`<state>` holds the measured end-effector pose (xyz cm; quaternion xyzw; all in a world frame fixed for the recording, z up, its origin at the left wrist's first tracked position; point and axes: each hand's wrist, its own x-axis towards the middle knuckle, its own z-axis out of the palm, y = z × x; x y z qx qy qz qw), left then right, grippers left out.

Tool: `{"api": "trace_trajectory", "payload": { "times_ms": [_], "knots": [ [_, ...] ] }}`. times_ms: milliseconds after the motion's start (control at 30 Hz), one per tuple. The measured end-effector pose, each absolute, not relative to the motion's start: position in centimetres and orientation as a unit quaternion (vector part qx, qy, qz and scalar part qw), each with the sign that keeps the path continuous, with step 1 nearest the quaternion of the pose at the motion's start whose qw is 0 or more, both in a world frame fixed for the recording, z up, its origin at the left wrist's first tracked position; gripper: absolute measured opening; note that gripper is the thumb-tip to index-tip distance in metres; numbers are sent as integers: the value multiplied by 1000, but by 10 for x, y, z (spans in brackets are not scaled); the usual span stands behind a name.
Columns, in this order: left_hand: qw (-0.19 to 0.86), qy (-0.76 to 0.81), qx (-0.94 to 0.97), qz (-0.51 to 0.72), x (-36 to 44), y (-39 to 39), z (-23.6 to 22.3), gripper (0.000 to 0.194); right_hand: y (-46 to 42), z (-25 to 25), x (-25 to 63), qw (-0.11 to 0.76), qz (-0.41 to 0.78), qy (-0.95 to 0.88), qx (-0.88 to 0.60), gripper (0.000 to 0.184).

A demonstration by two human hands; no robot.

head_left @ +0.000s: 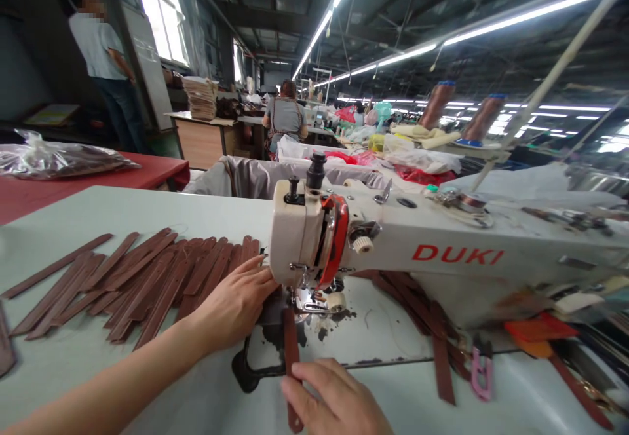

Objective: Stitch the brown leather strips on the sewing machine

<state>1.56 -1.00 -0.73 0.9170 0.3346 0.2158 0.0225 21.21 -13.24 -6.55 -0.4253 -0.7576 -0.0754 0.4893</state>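
While both hands point(236, 304) guide a strap point(291, 346), a bag point(59, 158) holds pieces.

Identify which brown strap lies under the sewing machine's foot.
The single strap running from the presser foot to the right hand; the others lie piled left or behind the machine.

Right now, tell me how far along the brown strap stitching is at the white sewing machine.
Done: hard to tell; some long brown leather straps lie under the white DUKI sewing machine's arm on the right. In hand: one brown strap runs under the presser foot, the right hand holding its near end, the left hand beside the needle. Left: seemingly the fanned pile of brown straps on the left.
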Motion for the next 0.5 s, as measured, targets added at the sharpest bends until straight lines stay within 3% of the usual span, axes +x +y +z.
{"api": "trace_trajectory", "payload": {
  "times_ms": [167,300,500],
  "knots": [
    [-19,332,919,213,-2,-45,-8,45,-123,-89,222,343,4,-844,-412,23],
    [-36,287,931,224,12,-76,-26,57,-125,-90,226,323,47,-837,-440,19],
    [-56,259,937,228,25,-78,-30,55,-122,-90,225,317,59,-837,-442,21]
  ]
}}
